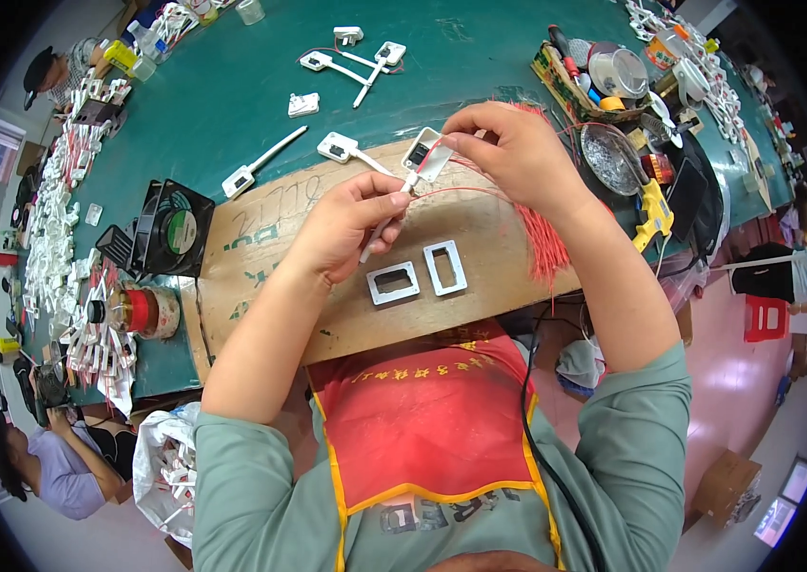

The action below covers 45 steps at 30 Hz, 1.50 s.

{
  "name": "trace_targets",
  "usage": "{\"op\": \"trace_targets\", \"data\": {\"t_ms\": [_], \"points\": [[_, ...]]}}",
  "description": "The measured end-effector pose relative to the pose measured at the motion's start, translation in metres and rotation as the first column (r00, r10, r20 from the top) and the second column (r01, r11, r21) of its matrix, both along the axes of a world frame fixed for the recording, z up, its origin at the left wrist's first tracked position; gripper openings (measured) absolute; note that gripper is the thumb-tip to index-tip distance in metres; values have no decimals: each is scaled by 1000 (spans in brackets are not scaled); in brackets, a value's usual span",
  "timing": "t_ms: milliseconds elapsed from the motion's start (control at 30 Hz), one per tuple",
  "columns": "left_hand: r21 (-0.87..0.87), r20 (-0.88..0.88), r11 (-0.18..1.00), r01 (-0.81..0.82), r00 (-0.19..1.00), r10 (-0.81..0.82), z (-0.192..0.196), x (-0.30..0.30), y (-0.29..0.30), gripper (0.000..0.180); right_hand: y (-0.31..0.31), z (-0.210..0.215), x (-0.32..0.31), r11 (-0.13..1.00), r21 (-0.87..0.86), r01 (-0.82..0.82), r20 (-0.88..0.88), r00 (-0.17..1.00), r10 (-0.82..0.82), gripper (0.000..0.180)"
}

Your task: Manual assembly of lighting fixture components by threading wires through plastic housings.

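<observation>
My left hand (351, 221) is closed around the thin stem of a white plastic housing (435, 166), whose open square head with a black part inside points away from me. My right hand (518, 157) pinches a thin red wire (430, 154) at the head's upper edge; the fingertips hide its end. Below the hands, two white rectangular frames (459, 269) lie on the wooden board (280, 319). Just beyond the left hand rests a similar stemmed housing (337, 146). A bundle of red wires (544, 246) hangs beneath my right forearm.
More stemmed housings (316, 61) lie farther back on the green table (232, 105). At left stand a black fan (171, 229) and a round tub (151, 313). To the right are a metal dish (610, 157), a yellow glue gun (653, 214) and a tool box (561, 84).
</observation>
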<state>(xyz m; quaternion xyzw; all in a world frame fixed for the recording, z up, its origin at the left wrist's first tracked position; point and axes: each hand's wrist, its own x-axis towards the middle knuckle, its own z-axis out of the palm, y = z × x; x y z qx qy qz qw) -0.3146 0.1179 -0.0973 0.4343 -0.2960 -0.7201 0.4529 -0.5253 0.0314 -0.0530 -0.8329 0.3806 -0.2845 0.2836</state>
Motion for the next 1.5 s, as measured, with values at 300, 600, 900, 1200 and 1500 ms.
{"op": "trace_targets", "data": {"t_ms": [300, 600, 900, 1200, 1500], "points": [[0, 50, 1000, 29, 998, -29, -3, -3, 1, 15, 0, 10, -5, 978, -83, -190, -96, 979, 181, 19], [-51, 49, 999, 6, 999, -3, -1, -5, 4, 16, 16, -2, 4, 996, -77, -33, 35, 999, 36, 22], [-114, 76, 991, -74, 994, 83, 0, -14, 9, 17, 28, -21, 16, 984, 69, 165, 239, 955, -177, 22], [-92, -332, 994, 53, 940, -81, 9, 4, 12, 35, 18, -24, 1, 804, 589, -80, 468, 845, -259, 20], [-455, -223, 809, -372, 927, 301, -10, 7, 15, 25, 31, -28, 9, 651, 742, -160, 592, 613, -523, 20]]}}
